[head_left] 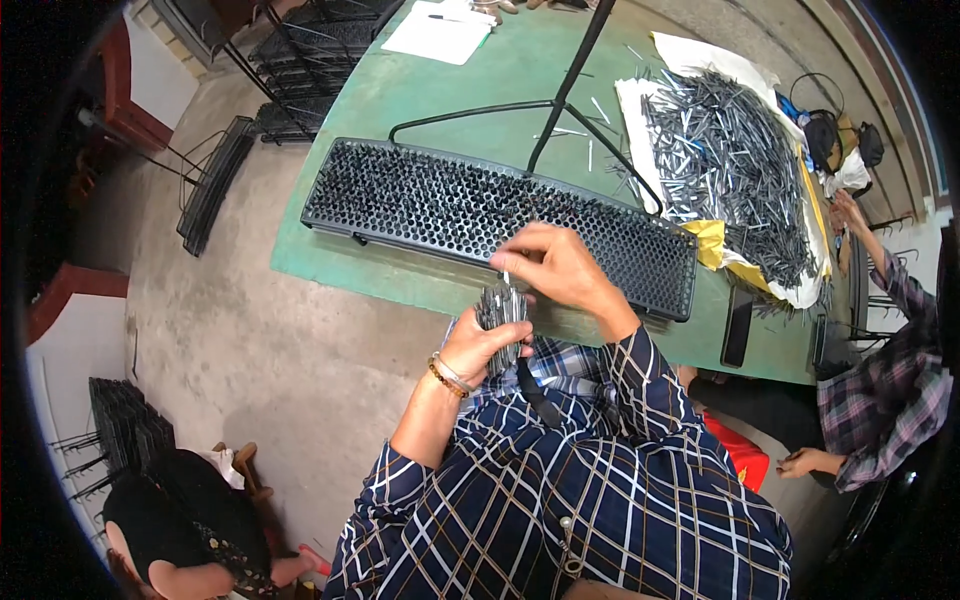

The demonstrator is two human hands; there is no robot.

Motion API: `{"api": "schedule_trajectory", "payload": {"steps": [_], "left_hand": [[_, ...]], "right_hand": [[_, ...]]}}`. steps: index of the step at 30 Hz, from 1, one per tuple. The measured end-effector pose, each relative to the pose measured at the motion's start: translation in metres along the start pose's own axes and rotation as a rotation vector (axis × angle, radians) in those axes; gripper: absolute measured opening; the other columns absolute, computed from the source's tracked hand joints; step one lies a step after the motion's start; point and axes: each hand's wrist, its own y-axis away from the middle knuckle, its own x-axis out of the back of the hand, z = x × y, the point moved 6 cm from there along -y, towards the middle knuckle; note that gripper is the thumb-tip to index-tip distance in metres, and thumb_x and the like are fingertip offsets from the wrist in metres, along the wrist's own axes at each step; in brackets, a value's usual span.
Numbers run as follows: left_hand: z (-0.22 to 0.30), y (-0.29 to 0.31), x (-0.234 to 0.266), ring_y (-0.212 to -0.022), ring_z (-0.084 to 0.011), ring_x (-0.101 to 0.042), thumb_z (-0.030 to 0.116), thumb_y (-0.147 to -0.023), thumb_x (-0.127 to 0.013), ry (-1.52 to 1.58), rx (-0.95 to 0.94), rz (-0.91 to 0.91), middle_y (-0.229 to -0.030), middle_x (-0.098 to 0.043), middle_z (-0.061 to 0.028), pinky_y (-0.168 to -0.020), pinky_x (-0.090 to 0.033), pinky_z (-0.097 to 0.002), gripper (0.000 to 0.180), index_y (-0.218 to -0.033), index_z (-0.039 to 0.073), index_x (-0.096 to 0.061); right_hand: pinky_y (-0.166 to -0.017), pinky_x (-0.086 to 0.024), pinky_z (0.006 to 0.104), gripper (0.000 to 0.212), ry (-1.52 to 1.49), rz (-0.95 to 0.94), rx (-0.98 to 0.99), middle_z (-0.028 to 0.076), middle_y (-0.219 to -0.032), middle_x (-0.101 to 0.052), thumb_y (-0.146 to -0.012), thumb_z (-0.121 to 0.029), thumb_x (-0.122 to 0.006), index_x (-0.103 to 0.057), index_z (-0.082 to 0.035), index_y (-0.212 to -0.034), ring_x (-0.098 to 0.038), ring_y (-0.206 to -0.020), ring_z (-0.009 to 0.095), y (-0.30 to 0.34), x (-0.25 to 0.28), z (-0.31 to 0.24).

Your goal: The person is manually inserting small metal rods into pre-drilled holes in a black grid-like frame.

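Left hand [477,345] low before body, forearm rising from lower edge, wrist bent inward; fingers wrapped round upright bundle [503,308] of thin, stiff dark-grey strips, just off table edge. Right hand [562,268] above bundle, palm down, fingers curled, thumb and fingertips close together at strip tops; cannot tell whether they grip one. Beyond: long black block [450,205], honeycombed with round holes, on smooth green table [310,248]. Loose glossy strip heap [735,165] on woven white sack.

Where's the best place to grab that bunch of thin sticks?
Grip the bunch below its tops, probably from the left, like the left hand: its many thin pieces need squeezing together, and the tops poke out near the right hand.
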Motion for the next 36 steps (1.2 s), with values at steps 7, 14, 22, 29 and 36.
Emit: {"api": "schedule_trajectory", "payload": {"steps": [7,14,22,29,36], "left_hand": [[0.0,-0.005,0.003,-0.069,-0.0127,-0.06,0.001,-0.08,-0.066,-0.022,-0.028,-0.02,-0.083,-0.061,-0.0043,-0.061,-0.054,-0.0272,0.036,-0.115,0.001,-0.056],[-0.006,-0.008,0.009,-0.067,-0.0132,-0.06,0.002,-0.082,-0.064,0.061,-0.022,-0.003,-0.08,-0.061,-0.0052,-0.06,-0.054,-0.0269,0.034,-0.115,0.0,-0.056],[-0.008,-0.008,0.012,-0.069,-0.0141,-0.061,0.003,-0.082,-0.064,0.098,-0.023,0.029,-0.08,-0.062,-0.0062,-0.06,-0.053,-0.0273,0.035,-0.115,-0.001,-0.055],[-0.005,-0.005,0.013,-0.069,-0.0138,-0.061,0.003,-0.081,-0.065,0.088,-0.018,0.012,-0.08,-0.062,-0.0053,-0.061,-0.054,-0.0274,0.037,-0.116,-0.002,-0.054],[0.005,0.0,0.007,-0.068,-0.0145,-0.061,0.003,-0.081,-0.065,0.1,-0.069,0.007,-0.08,-0.062,-0.0056,-0.061,-0.053,-0.0276,0.035,-0.114,-0.001,-0.055]], "right_hand": [[-0.05,-0.042,0.0204,0.017,-0.322,-0.085,-0.379,0.0,-0.074,-0.066,-0.084,-0.017,-0.067,-0.07,-0.001,-0.088,-0.053,-0.059,0.004,0.002,-0.007,0.027],[-0.055,-0.044,0.0217,0.013,-0.134,0.377,0.041,0.004,-0.078,-0.066,-0.083,-0.011,-0.067,-0.069,-0.001,-0.091,-0.056,-0.064,0.007,-0.018,0.0,0.007],[-0.063,-0.048,0.032,0.012,0.264,0.29,0.319,0.008,-0.084,-0.064,-0.08,-0.012,-0.068,-0.068,-0.003,-0.087,-0.062,-0.073,0.022,-0.014,-0.02,-0.003],[-0.062,-0.047,0.0333,0.015,0.383,0.226,0.334,0.008,-0.089,-0.06,-0.079,-0.013,-0.068,-0.067,-0.004,-0.091,-0.06,-0.075,0.025,-0.013,-0.022,-0.007],[-0.058,-0.044,0.0261,0.017,-0.053,0.066,-0.086,0.005,-0.082,-0.061,-0.083,-0.016,-0.067,-0.069,-0.001,-0.09,-0.058,-0.068,0.013,-0.003,-0.006,0.0]]}}
